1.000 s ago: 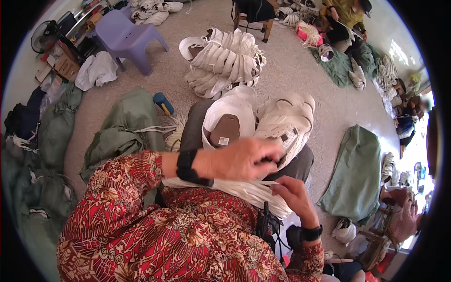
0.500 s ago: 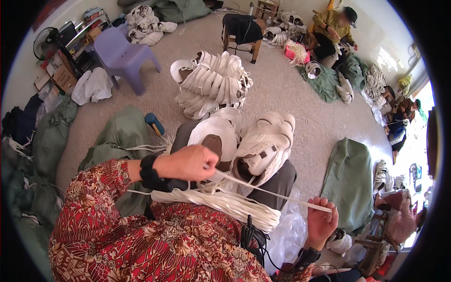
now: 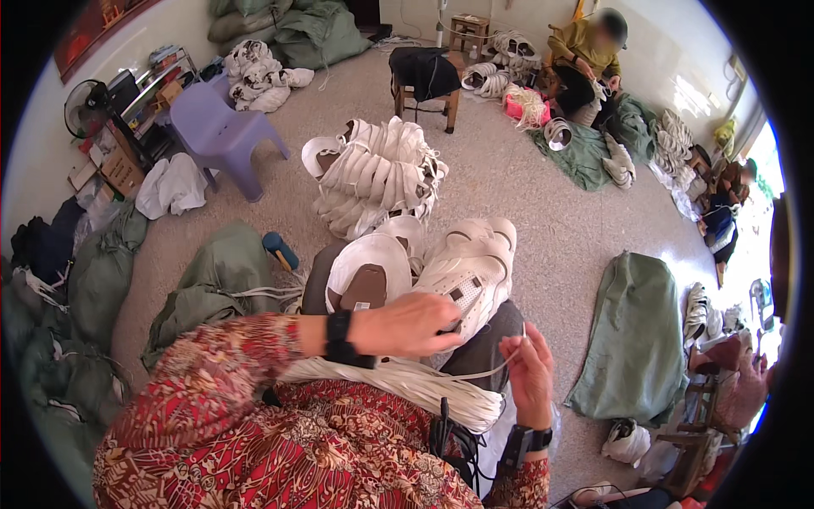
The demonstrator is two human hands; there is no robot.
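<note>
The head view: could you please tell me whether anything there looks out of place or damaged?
Nothing looks plainly spilled or damaged, including the white sneaker near the left hand. Slightly odd, perhaps: a blue cylindrical object lies on the floor beside a green sack, apart from the piled white shoes.

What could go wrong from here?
Tangle: the loose lace from the right hand dips near the white lace bundle and might catch in it.
Slip: the white shoe, seemingly resting on the lap by the left hand, could slide if tugged.
Snag: the black cable beside the bundle may hook strands.
</note>
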